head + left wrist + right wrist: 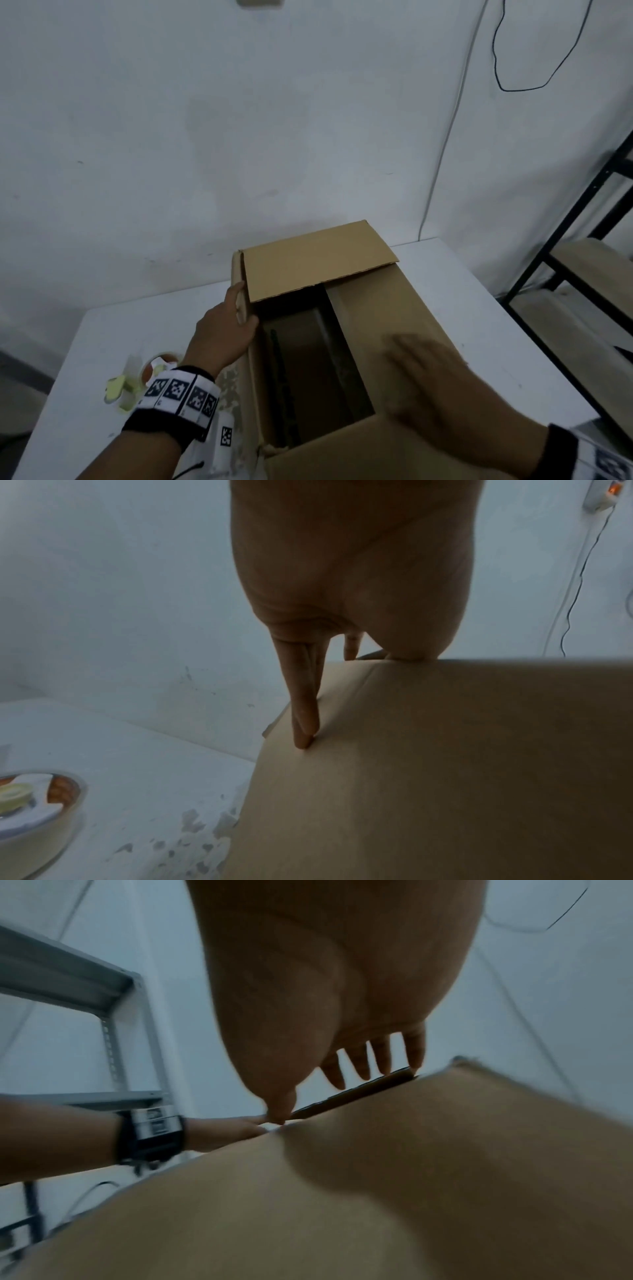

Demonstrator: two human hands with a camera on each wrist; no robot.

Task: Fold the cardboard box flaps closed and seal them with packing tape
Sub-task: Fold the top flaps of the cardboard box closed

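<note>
An open cardboard box (424, 308) stands on the white table (137, 329). Its far flap (311, 263) and near flap (359, 452) are folded inward. My left hand (222, 332) holds the upright left flap (244, 301), thumb inside and straight fingers (304, 718) against its outer face. Over the right flap (373, 308), which leans inward, my blurred right hand (428, 383) lies flat with straight fingers (359, 1061). A roll of packing tape (161, 365) lies on the table left of the box, also in the left wrist view (37, 813). The box's inside is dark.
Yellow-green scraps (120, 387) lie beside the tape roll. A black metal shelf rack (582, 274) stands close to the table's right side. Cables (445, 137) hang on the white wall behind. The table's left edge runs near the tape.
</note>
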